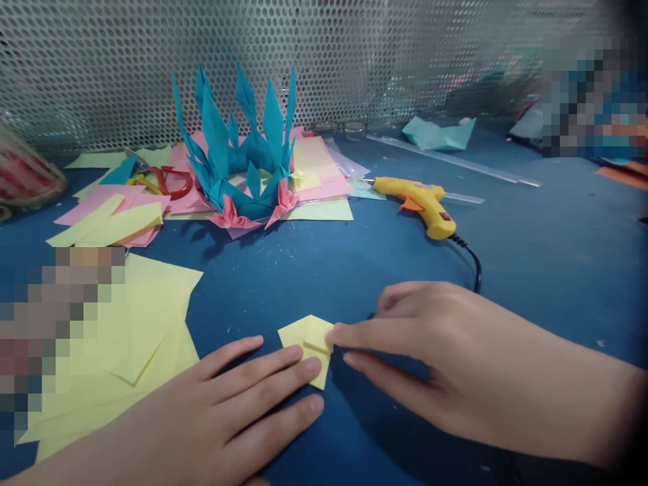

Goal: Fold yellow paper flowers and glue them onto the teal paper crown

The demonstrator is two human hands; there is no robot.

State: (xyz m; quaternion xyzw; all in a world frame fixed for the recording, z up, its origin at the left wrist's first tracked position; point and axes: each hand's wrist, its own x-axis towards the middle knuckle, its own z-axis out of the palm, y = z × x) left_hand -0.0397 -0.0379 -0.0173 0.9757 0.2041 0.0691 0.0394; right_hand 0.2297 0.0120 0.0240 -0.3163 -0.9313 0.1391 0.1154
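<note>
A small piece of folded yellow paper lies on the blue table, with creased flaps and a pointed top. My left hand rests flat with its fingers spread, two fingertips pressing the paper's lower left part. From the right, the index fingertip of my right hand touches the paper's right edge. The right thumb is apart from that finger and off the paper, and the other right fingers are curled back. Loose yellow sheets lie to the left of my left hand.
Behind stands a blue folded-paper crown with pink pieces, on coloured sheets. Red-handled scissors lie left of it. A yellow glue gun with a black cord, clear sticks and a perforated metal panel are farther back.
</note>
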